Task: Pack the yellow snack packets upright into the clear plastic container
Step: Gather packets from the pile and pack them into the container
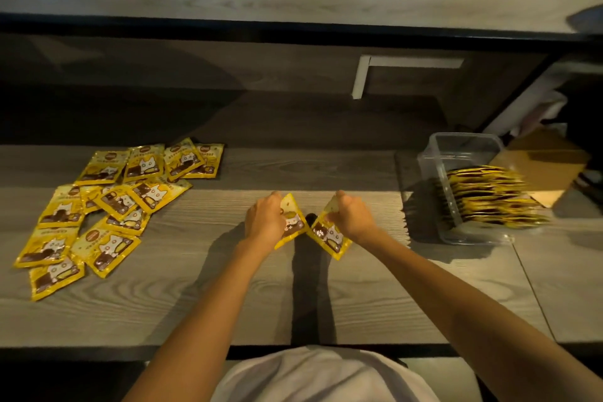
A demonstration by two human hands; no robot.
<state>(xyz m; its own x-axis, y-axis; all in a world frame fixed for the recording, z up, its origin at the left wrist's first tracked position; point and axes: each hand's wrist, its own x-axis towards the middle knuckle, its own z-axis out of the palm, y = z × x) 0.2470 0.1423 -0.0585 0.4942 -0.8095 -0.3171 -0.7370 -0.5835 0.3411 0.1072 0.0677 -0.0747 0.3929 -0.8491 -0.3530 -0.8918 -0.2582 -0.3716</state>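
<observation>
1 yellow packet [295, 222] is gripped by the curled left hand [264, 222], 1 other packet [329, 237] by the right hand [354, 219], and the packed row [489, 199] in the clear container [463, 140] to their right could be knocked flat on insertion.

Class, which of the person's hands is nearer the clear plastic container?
Right. The right hand, gripping one packet, is left of the container; the left hand, gripping another packet, is farther left.
</observation>
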